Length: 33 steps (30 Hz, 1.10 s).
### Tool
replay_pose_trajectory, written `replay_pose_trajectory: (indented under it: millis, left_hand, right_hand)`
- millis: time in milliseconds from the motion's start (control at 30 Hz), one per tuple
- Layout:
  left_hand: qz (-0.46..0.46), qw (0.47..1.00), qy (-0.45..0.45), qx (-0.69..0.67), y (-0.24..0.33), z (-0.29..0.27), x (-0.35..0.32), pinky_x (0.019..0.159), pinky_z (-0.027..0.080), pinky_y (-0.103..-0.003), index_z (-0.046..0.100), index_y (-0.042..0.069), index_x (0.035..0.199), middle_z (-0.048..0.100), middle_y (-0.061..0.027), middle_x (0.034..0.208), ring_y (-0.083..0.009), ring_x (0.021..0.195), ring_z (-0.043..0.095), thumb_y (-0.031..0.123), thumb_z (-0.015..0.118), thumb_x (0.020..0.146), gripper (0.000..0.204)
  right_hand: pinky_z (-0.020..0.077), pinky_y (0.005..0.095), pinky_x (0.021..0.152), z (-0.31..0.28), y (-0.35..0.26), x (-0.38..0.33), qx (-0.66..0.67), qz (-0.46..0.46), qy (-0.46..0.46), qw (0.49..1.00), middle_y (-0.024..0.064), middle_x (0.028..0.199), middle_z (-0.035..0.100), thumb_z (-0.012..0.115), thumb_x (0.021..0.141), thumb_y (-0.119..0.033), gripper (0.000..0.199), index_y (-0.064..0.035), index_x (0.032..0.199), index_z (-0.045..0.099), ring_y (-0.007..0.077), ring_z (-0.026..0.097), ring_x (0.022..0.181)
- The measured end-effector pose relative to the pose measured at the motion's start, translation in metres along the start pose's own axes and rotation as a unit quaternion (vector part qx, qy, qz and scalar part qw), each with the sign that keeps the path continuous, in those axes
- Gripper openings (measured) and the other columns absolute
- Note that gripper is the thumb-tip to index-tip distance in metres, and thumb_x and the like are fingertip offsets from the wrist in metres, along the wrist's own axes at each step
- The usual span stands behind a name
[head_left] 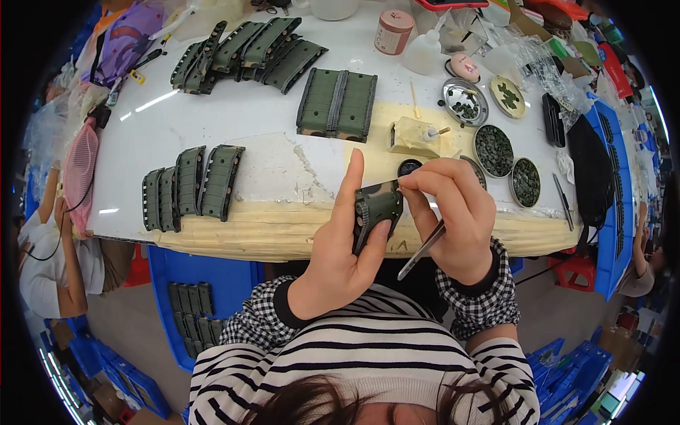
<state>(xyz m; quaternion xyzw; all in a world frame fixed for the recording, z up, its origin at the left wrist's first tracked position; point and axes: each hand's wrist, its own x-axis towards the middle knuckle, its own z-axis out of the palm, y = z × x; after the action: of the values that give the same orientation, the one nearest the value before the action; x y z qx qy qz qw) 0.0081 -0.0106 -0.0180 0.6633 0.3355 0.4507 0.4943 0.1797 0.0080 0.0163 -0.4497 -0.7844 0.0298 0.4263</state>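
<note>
We see our left hand [333,251], index finger extended, gripping a camouflage-green panel [379,203]. Our right hand [457,209], pinched at the panel's upper corner, holds a slim metal tool [421,252].

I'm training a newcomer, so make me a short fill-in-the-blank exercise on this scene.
The left hand holds a green camouflage piece; the slim metal tool is in the ____ hand.
The mesh bag at the left end of the table is ____.
The tray near the left sleeve is ____.

Missing words: right; pink; blue.

Head-worn fisheye, facing down; left hand [331,256], right hand [462,216] near, worktable [248,117] beyond.
</note>
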Motion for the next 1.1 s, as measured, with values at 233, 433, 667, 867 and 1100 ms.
replay_pose_trajectory:
  millis: [233, 433, 667, 867, 1100]
  left_hand:
    - [0.029, 0.998, 0.021, 0.054, 0.001, 0.004, 0.000, 0.072, 0.048, -0.027, 0.011, -0.006, 0.149, 0.061, -0.0163, 0.095, -0.0223, 0.077, 0.061, -0.004, 0.052, 0.090, 0.072]
    - [0.023, 0.999, 0.018, 0.046, 0.001, 0.003, 0.000, 0.075, 0.048, -0.025, 0.011, -0.006, 0.149, 0.061, -0.0137, 0.100, -0.0168, 0.081, 0.060, -0.006, 0.047, 0.091, 0.069]
    - [0.038, 0.999, -0.009, 0.033, -0.001, -0.001, 0.000, 0.083, 0.048, -0.026, 0.008, -0.006, 0.149, 0.057, -0.0144, 0.114, -0.0146, 0.092, 0.058, -0.007, 0.042, 0.092, 0.067]
    - [-0.065, 0.982, -0.020, -0.179, -0.004, 0.001, 0.004, 0.081, 0.051, -0.030, 0.007, 0.000, 0.151, 0.056, -0.0181, 0.120, -0.0146, 0.088, 0.059, -0.004, 0.042, 0.093, 0.067]
    - [-0.113, 0.957, -0.016, -0.268, 0.000, 0.002, 0.004, 0.079, 0.054, -0.034, 0.012, 0.004, 0.150, 0.057, -0.0222, 0.121, -0.0167, 0.083, 0.062, 0.001, 0.042, 0.095, 0.063]
  right_hand:
    - [0.0498, 0.0325, 0.057, -0.004, -0.001, -0.003, -0.023, 0.003, -0.027, 0.999, 0.0092, 0.086, 0.058, 0.071, 0.068, 0.002, 0.025, -0.0017, 0.092, 0.064, 0.0246, 0.061, 0.069]
    - [0.0488, 0.0311, 0.056, 0.000, -0.002, -0.008, -0.002, 0.006, -0.023, 1.000, 0.0094, 0.087, 0.059, 0.073, 0.069, -0.001, 0.025, -0.0022, 0.093, 0.064, 0.0238, 0.060, 0.065]
    - [0.0487, 0.0310, 0.055, -0.004, -0.004, -0.008, 0.014, 0.007, -0.038, 0.999, 0.0098, 0.085, 0.060, 0.076, 0.069, -0.005, 0.028, -0.0028, 0.095, 0.065, 0.0229, 0.060, 0.064]
    - [0.0468, 0.0289, 0.054, -0.010, -0.004, -0.012, 0.063, 0.057, -0.011, 0.996, 0.0099, 0.084, 0.061, 0.075, 0.071, -0.002, 0.028, -0.0023, 0.098, 0.066, 0.0205, 0.060, 0.063]
    - [0.0306, 0.0210, 0.050, -0.055, 0.031, -0.028, -0.014, 0.128, 0.108, 0.986, 0.0038, 0.082, 0.060, 0.071, 0.078, 0.002, 0.018, -0.0022, 0.095, 0.067, 0.0071, 0.040, 0.056]
